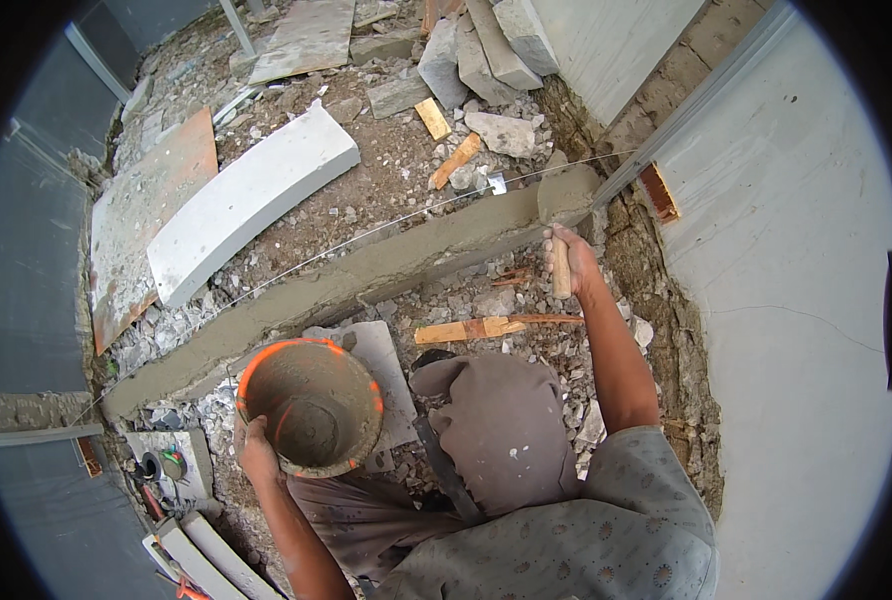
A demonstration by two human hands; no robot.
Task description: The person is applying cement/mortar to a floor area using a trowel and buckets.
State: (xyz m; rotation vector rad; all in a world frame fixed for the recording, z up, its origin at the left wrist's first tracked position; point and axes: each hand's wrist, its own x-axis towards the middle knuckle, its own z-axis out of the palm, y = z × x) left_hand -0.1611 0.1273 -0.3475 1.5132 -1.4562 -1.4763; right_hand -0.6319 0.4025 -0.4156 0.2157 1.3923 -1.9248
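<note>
L hand (256, 447) grips rim of orange bucket (311, 405), just below the mortar strip (366, 270). R hand (569, 258) clamped on wooden trowel handle (561, 268), blade at strip's right end. Hands well apart.

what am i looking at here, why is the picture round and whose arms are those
This is one picture from a wide fisheye camera worn on a person's head, looking down; that lens bends straight edges and rounds the view. There is no machine: the arms are the wearer's own. The left hand grips the rim of an orange bucket smeared with grey mortar. The right hand holds a wooden handle against a long strip of wet mortar laid over rubble. A thin string stretches above it. A white curved slab and wood scraps lie around.
</note>
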